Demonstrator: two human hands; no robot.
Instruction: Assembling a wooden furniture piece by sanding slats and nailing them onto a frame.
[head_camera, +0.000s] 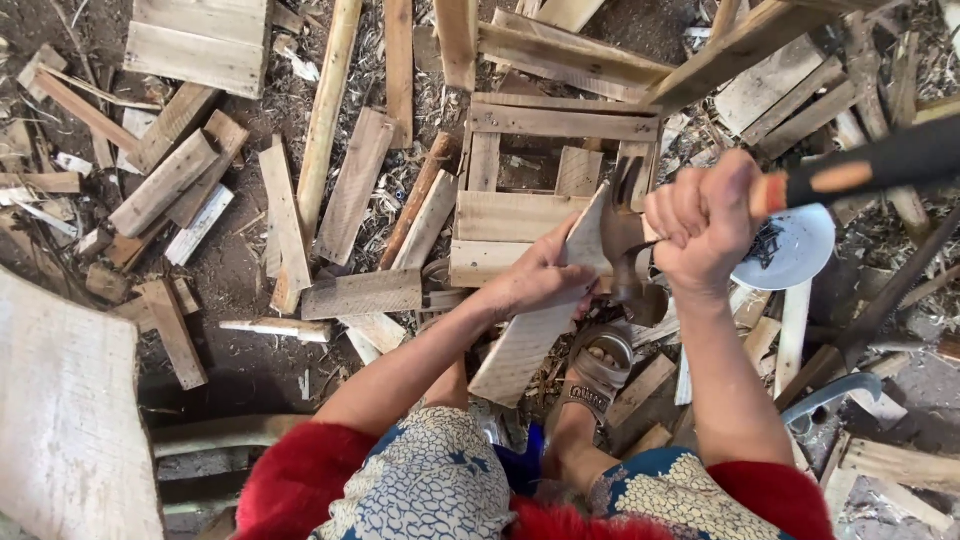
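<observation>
Risk: left hand (540, 280) sits right beside the hammer head (625, 265) on the same plank (535, 320). A glancing blow or a slip off the wood would likely catch the left fingers (580, 298). Sandalled foot (598, 365) is directly below the plank, toes exposed, so a dropped plank or hammer would land there. The plank is hand-held at a tilt, not clamped, so it could twist under load.

Pose: right hand (705, 225) is a closed fist wrapped around the hammer near its head; the black-and-orange handle (860, 170) runs out toward the right edge. That choked-up grip suggests fine control, low swing. The forearm comes up steeply from the lower right. Left fingers are curled closed over the plank's edge, arm reaching in from the lower left.

The plank runs diagonally from near the foot up to the half-built wooden crate frame (540, 200) on the ground. White dish of dark nails (790, 245) just right of the right hand. Loose offcuts and shavings are scattered all round.
</observation>
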